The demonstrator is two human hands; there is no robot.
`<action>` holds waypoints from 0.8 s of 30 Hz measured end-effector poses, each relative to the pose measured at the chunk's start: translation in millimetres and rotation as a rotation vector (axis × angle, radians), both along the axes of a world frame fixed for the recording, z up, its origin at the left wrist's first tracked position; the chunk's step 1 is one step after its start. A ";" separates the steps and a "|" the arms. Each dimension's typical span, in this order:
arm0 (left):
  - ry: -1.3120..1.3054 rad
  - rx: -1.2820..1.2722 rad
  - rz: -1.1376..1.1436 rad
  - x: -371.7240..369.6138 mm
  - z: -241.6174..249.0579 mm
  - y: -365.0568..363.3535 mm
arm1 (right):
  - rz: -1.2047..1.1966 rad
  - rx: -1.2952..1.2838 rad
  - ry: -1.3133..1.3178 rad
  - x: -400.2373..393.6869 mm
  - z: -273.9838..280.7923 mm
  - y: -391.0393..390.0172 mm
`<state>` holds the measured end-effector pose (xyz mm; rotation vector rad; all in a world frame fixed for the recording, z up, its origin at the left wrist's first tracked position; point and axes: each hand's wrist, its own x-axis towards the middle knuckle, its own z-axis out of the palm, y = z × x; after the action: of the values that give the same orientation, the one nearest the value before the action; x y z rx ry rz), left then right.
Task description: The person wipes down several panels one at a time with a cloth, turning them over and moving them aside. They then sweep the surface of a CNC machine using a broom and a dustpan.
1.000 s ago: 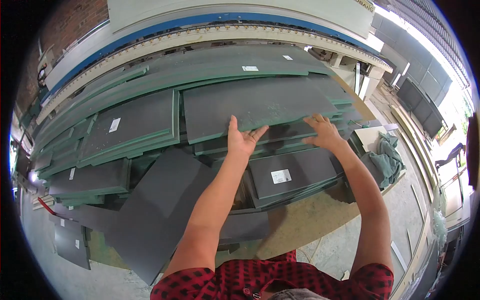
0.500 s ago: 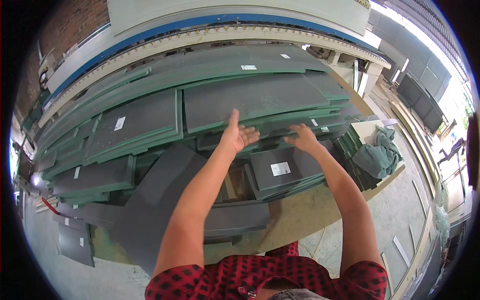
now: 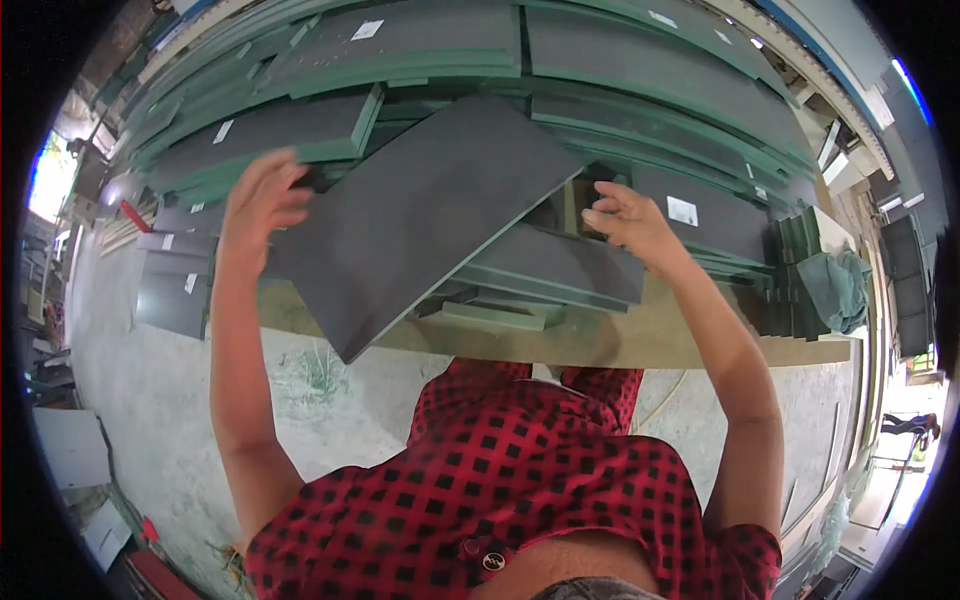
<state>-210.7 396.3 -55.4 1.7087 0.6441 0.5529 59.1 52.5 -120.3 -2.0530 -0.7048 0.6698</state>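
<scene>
The big dark panel (image 3: 420, 215) lay slantwise across the front of the stack, one corner jutting out past the near edge of the workbench (image 3: 640, 345) toward my body, the opposite corner resting up among the green-edged boards (image 3: 640, 110) piled behind it. A moment before I had both hands flat on a board higher in the pile; since then I had dropped my head and pulled my reach down to this nearer sheet. My left hand (image 3: 258, 200) was at its left edge, fingers curled over or just against the margin, though the blur of the movement kept me from telling whether I actually had a grip on it. My right hand (image 3: 625, 222) hung beside the panel's right corner, fingers loosely spread and bent, not closed on anything, just above a shorter dark board (image 3: 560, 265) that lay under the panel near the bench's front edge. Beyond that, a labelled board (image 3: 700, 220) sat toward the right end of the bench, with a bundle of green cloth (image 3: 835, 285) at the far right corner. As I judged it, the shift meant the upper board was settled and this loose, overhanging panel was now the piece in hand. More small dark offcuts (image 3: 170, 295) lay on the concrete floor (image 3: 150, 400) off the left end.
</scene>
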 end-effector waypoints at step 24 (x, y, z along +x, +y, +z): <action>-0.355 -0.712 0.221 -89.8 -157.0 -77.6 | -0.628 0.444 0.795 4.7 -78.5 97.3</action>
<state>-300.6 318.7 -212.4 0.8538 0.6692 0.6623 63.7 149.9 -198.8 -1.3086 0.2380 0.7792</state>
